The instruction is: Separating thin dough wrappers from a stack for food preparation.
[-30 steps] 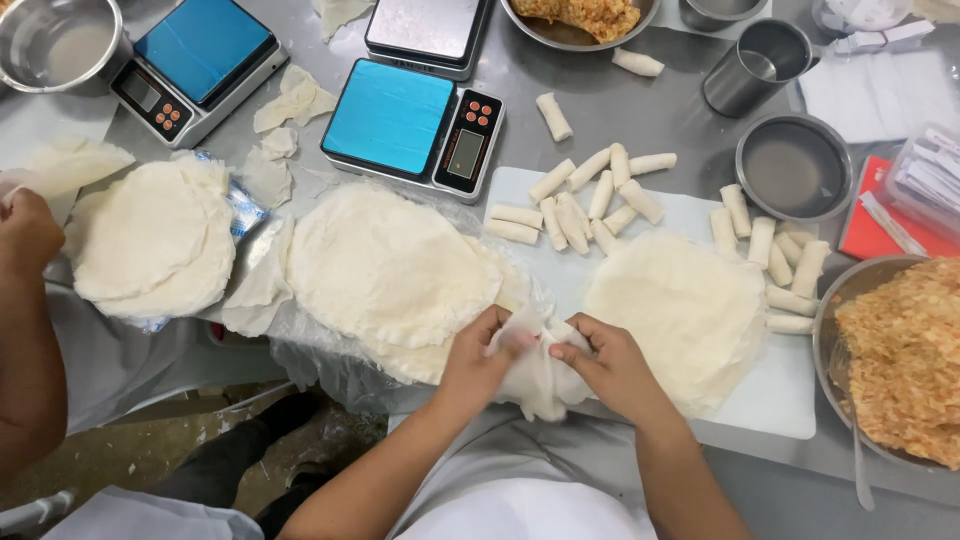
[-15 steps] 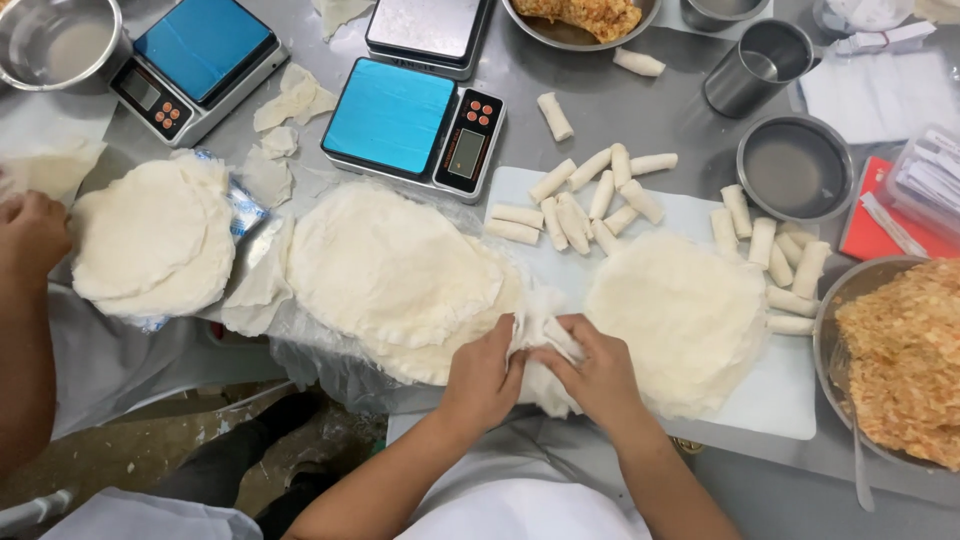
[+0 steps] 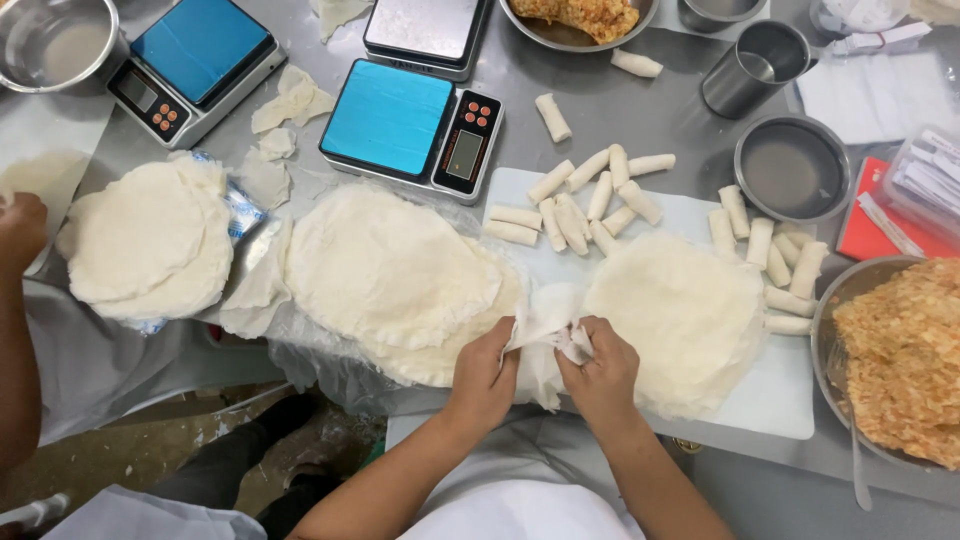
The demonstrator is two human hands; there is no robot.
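Here both hands, the left hand [image 3: 484,372] and right hand [image 3: 601,370], are pinching a thin, limp wrapper sheet [image 3: 545,330]; it looks light and tear-prone, best gripped at its edges.

Two blue-topped scales' small dark screens [image 3: 466,152] face up; perhaps a labelled clear box [image 3: 925,185] far right.

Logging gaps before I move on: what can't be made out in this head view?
- Head view: whether any filling sits inside the thin white wrapper sheet; left hand and right hand cover it.
- Round metal bowl of orange shredded filling: cut off by the right edge.
- Small scale display: too small to read.
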